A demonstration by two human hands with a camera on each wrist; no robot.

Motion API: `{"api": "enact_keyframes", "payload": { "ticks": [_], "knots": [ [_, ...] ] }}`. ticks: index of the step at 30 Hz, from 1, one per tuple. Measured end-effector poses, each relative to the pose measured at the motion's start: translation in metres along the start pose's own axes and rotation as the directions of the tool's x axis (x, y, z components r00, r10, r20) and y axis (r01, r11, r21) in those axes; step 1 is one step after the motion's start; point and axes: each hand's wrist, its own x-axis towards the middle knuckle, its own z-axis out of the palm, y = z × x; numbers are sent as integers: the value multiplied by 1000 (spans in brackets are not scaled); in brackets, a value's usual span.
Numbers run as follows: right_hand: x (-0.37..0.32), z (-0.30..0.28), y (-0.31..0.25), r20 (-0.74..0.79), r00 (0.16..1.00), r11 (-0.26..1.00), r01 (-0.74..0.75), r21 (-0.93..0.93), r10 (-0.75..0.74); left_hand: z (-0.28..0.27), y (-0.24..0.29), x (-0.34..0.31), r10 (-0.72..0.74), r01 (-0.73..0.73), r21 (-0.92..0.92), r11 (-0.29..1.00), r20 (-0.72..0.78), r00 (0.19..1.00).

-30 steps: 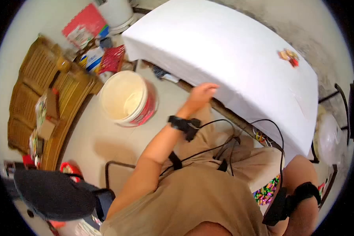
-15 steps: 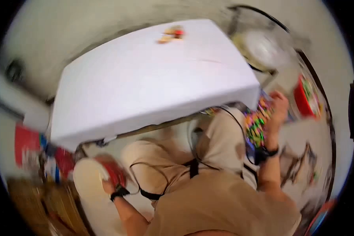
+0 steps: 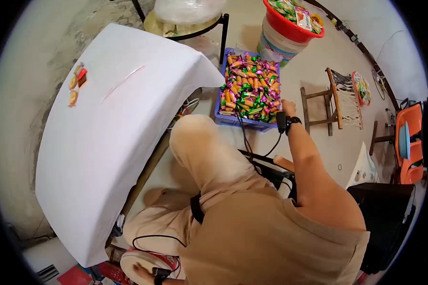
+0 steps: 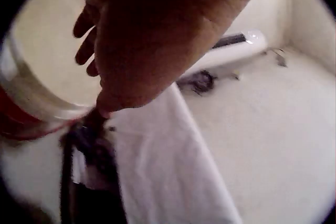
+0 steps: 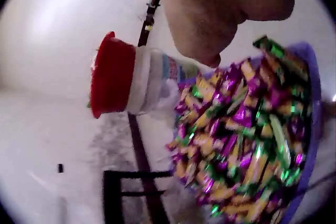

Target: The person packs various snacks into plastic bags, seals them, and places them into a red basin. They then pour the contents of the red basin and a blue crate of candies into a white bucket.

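Note:
At the bottom of the head view my left hand (image 3: 143,271) is over the mouth of a white and red bucket (image 3: 128,260). Its fingers are apart with nothing between them in the left wrist view, where the bucket's pale rim (image 4: 52,106) shows behind. On the other side, my right hand (image 3: 288,108) is right at the edge of a blue crate (image 3: 255,125) heaped with wrapped candies (image 3: 252,85). In the right wrist view its thumb reaches the crate's edge; the other fingers are mostly hidden, so I cannot tell whether they grip the rim.
A white-covered table (image 3: 104,137) stands along the left, a few small snacks (image 3: 74,90) on it. Beyond the crate, a red basin (image 3: 290,26) of packets tops a tub (image 3: 278,45). A wooden folding stool (image 3: 335,102) and orange chair (image 3: 409,142) are at right. Black cables (image 3: 246,140) hang near my knees.
My view has swung right, from the bucket side toward the crate. My left hand went to the bucket by half a second ago; my right hand, earlier by my side, is now at the crate's edge.

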Motion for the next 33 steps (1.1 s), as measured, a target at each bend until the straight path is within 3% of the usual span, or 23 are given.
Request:
{"api": "enact_keyframes", "payload": {
  "ticks": [1, 2, 3, 4, 6, 8, 10, 12, 13, 15, 16, 18, 19, 21, 23, 24, 26, 27, 28, 31, 33],
  "knots": [
    [15, -4, 3, 4, 1000, 1000, -11, -3, 11, -18, 25, 11, 119, -122, -46, 992, -51, 992],
    [31, -8, 9, 109, 994, 999, 22, -31, -18, -35, 48, 29, 283, -292, -100, 951, -98, 954],
    [46, -12, 13, 213, 976, 997, 62, -53, -50, -45, 57, 57, 515, -527, -116, 842, -115, 849],
    [68, 0, 29, 88, 995, 995, 53, -82, -45, -67, 177, 2, 333, -369, -335, 867, -161, 929],
    [71, 3, 38, 51, 995, 987, 92, -132, -86, -89, 348, -103, 515, -504, -501, 703, -128, 847],
    [78, 7, 49, 42, 986, 972, 165, -168, -160, -64, 414, -110, 668, -493, -683, 539, -10, 744],
    [81, 10, 57, 52, 977, 974, 210, -85, -207, -29, 492, -147, 825, -470, -710, 525, 289, 485],
    [76, 14, 61, 52, 951, 952, 305, -9, -304, 13, 559, -183, 827, -355, -751, 558, 541, 155],
    [80, 19, 65, 77, 941, 944, 329, 17, -329, 38, 586, -202, 779, -272, -741, 614, 624, 61],
    [103, 37, 82, 184, 910, 925, 342, 168, -370, 98, 625, -226, 671, -24, -672, 740, 741, -44],
    [95, 36, 76, 182, 913, 925, 335, 178, -366, 131, 641, -237, 595, -5, -596, 803, 802, -57],
    [72, 31, 54, 279, 925, 914, 139, 382, -257, 192, 667, -259, 531, -113, -531, 840, 847, -33],
    [78, 35, 52, 275, 928, 911, 133, 391, -253, 220, 679, -270, 526, -123, -523, 844, 851, -13],
    [93, 41, 46, 146, 900, 907, 386, 168, -410, 262, 698, -295, 534, -91, -531, 842, 846, 4],
    [103, 45, 36, 114, 902, 904, 397, 155, -416, 298, 713, -306, 537, 0, -539, 843, 840, 77],
    [106, 44, 31, 147, 911, 915, 355, 190, -384, 310, 716, -304, 535, 0, -536, 844, 842, 77],
    [118, 47, 23, 181, 918, 924, 312, 220, -352, 339, 719, -302, 525, -240, -473, 848, 814, 250],
    [129, 56, 26, 193, 923, 928, 283, 243, -332, 371, 712, -292, 521, -238, -470, 850, 816, 250],
    [138, 62, 28, 205, 928, 930, 253, 266, -311, 414, 698, -274, 490, -281, -415, 866, 818, 302],
    [137, 60, 18, 113, 924, 914, 333, 231, -365, 458, 695, -256, 338, -350, -223, 910, 888, 313],
    [140, 61, 15, 109, 919, 906, 343, 248, -378, 438, 694, -258, 316, -316, -219, 923, 901, 299]
  ]
}}
